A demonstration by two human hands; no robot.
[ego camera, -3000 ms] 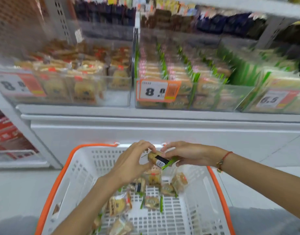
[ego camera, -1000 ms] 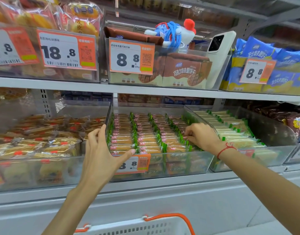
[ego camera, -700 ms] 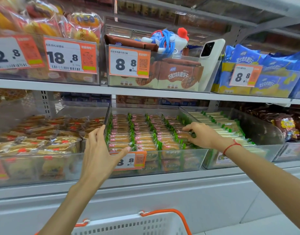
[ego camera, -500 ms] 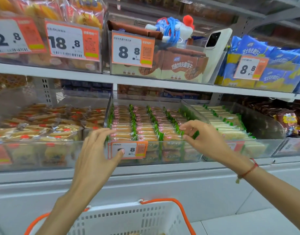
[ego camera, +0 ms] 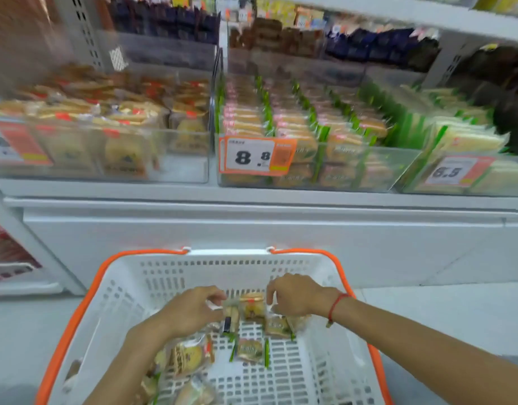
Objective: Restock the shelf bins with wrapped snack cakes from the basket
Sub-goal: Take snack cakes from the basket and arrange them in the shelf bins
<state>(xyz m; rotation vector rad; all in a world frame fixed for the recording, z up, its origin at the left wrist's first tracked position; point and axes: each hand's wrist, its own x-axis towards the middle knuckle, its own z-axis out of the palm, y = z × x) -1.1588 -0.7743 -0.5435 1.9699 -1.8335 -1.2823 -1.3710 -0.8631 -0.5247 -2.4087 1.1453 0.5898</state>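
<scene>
We had both hands down in the basket (ego camera: 350,290) in the lower middle of the frame: our left hand (ego camera: 190,311) curled its fingers round the end of a wrapped cake (ego camera: 232,314), and our right hand (ego camera: 296,296) pinched another cake (ego camera: 253,307) just beside it, the two packets touching between our hands. More cakes (ego camera: 250,349) lay loose on the basket floor, some under our left forearm. The middle bin (ego camera: 377,171), in the upper centre with an orange price tag (ego camera: 256,155) on its front, was already packed in tight rows, which we judged the main risk: a cake forced into a full row could buckle or push its neighbours out of line. The wrappers looked thin, glossy and slippery, so a pinch by one crimped end could slip, or crush the soft cake inside. The basket was stiff white plastic lattice with an orange rim, and a wrapper edge could snag in its slots. The bins were clear, hard-walled and rectangular; the picture was blurred, so we could not read the labels on the packets
</scene>
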